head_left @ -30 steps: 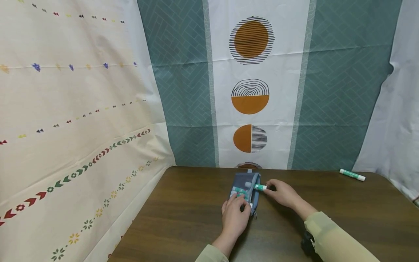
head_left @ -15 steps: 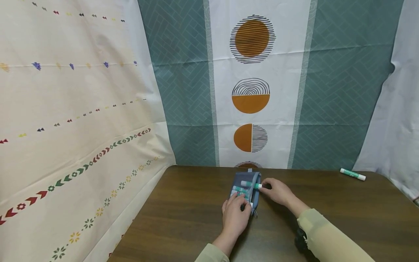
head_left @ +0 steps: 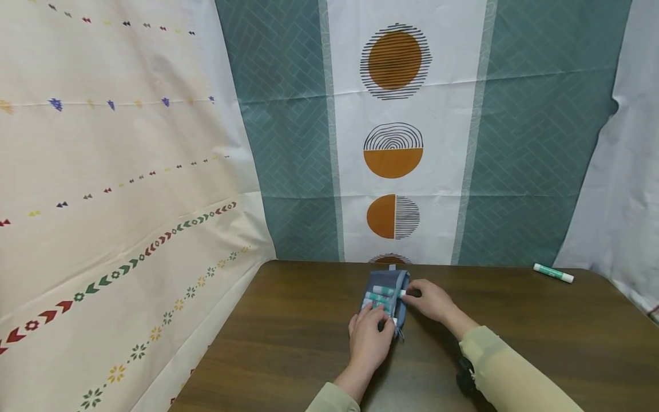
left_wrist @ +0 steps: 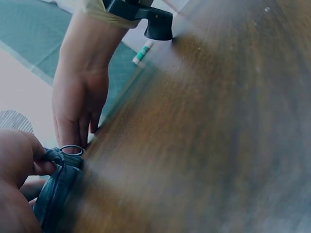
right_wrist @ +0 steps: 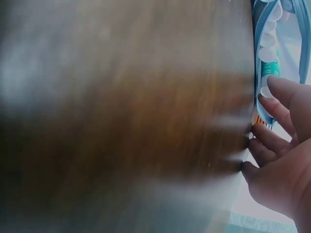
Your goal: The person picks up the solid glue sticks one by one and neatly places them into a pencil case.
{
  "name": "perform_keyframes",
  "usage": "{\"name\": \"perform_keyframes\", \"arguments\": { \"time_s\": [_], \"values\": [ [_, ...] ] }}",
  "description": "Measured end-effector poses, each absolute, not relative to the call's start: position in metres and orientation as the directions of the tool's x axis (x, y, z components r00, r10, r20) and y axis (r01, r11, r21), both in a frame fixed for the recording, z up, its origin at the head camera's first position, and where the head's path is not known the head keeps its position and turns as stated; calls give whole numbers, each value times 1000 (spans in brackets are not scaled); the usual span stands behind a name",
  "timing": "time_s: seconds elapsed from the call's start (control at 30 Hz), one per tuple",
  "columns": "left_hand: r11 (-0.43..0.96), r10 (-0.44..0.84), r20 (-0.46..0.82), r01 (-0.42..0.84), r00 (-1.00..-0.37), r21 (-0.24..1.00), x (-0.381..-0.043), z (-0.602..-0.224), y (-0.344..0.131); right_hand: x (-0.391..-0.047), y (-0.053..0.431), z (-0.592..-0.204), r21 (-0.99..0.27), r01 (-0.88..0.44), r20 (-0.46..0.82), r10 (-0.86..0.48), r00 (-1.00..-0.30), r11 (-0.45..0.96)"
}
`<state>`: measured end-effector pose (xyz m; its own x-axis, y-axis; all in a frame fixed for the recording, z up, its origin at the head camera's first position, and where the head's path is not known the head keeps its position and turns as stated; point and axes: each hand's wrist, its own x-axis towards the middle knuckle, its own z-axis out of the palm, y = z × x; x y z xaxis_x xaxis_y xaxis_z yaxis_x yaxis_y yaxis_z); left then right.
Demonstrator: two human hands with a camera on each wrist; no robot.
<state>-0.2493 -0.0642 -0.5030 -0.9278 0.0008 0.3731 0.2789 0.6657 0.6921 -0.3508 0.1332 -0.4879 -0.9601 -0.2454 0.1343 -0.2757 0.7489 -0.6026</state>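
A grey-blue zip pouch [head_left: 378,277] with a see-through mesh side lies near the table's back, its opening facing right. Several green-and-white glue sticks [head_left: 377,297] show through the mesh, side by side. My left hand [head_left: 369,337] rests over the pouch's near part and pinches the edge of its opening, as the left wrist view of the pouch [left_wrist: 57,191] shows. My right hand [head_left: 431,300] is at the mouth, thumb and finger on the white end of a glue stick [right_wrist: 270,73] lying mostly inside. White ends of other glue sticks [right_wrist: 268,52] line up beside it.
Another glue stick [head_left: 553,273] lies by itself at the table's back right. Patterned cloths [head_left: 401,217] hang behind and to the left of the brown wooden table [head_left: 278,320]. A dark wrist device [head_left: 465,375] sits under the right sleeve.
My right hand has moved left, sliding the glue stick further into the pouch until only its white end sticks out. The left hand has stayed in place on the pouch.
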Motion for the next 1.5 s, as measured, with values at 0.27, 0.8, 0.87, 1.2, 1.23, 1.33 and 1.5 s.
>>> {"name": "perform_keyframes", "arguments": {
  "time_s": [0.27,0.8,0.87,1.2,1.23,1.33,1.5],
  "values": [
    [667,-2,356,264,-935,697,-248,-501,-65,-351,126,-489,-611,-259,117,-239,-964,748],
    [669,-3,360,265,-933,695,-248,-501,-65,-348,117,-486,-610,-236,97,-225,-970,757],
    [669,-3,355,262,-935,696,-248,-501,-65,-349,117,-488,-608,-231,89,-224,-971,759],
    [671,1,353,262,-936,694,-247,-501,-64,-349,121,-492,-619,-236,92,-229,-969,749],
    [670,1,353,263,-935,694,-247,-501,-64,-349,121,-492,-623,-233,88,-229,-969,746],
    [667,0,357,266,-934,696,-247,-502,-64,-348,122,-492,-632,-232,82,-234,-969,739],
    [669,-1,361,268,-933,694,-250,-505,-64,-348,123,-490,-641,-233,72,-245,-967,731]
  ]
}}
